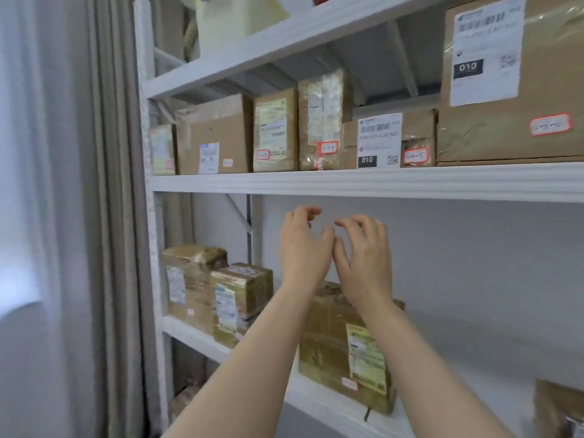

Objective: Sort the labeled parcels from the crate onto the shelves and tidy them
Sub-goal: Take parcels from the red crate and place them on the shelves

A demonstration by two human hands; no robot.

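Parcels (275,131) of brown cardboard stand in a row on a white shelf board (347,181) as a person raises both bare hands in front of the open bay beneath it. The left hand (303,248) and the right hand (363,257) are held up side by side, backs to the camera, forearms rising from the lower edge of the view. The fingers of each hand are loosely curled forward and grip nothing. The two thumbs lie just beside each other, though whether they touch cannot be told. Directly below the wrists a squat box (328,346) wrapped in glossy yellowish tape sits on the lower shelf (192,335), with a pale green label (366,355) on its front face. Well to its left, two smaller taped boxes (243,298) stand close together. On the board above, the boxes are upright and rectangular, some sheathed in crinkled clear film, most marked with small red-bordered stickers (327,148). One carries a white barcode label (379,139) printed "010". A much larger carton (505,128) fills the right end of that row, and a grey pleated curtain (110,184) hangs to the left of the shelves
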